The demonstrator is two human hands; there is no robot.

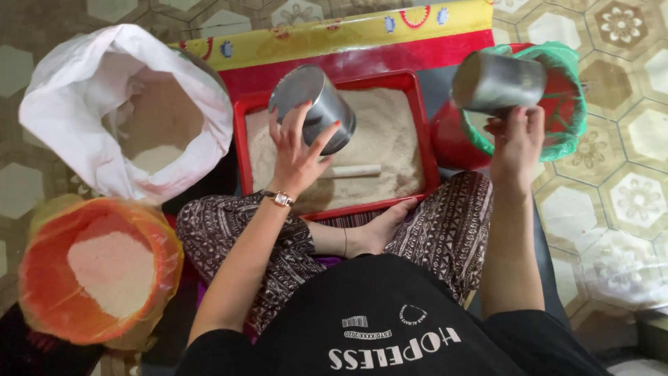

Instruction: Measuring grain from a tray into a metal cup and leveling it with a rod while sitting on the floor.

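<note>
Above the red tray (238, 139) of pale powder, my left hand (296, 150) grips a metal can (314, 108), fingers closed around its side, mouth tilted away. My right hand (516, 143) grips a second metal can (497, 82), held over the green-lined red bucket (567, 132). A small wooden roller (356, 170) lies on the powder. Step in hand, as I judge it: handling the two measures between containers. Any next move calls for steady tilting to avoid spills.
</note>
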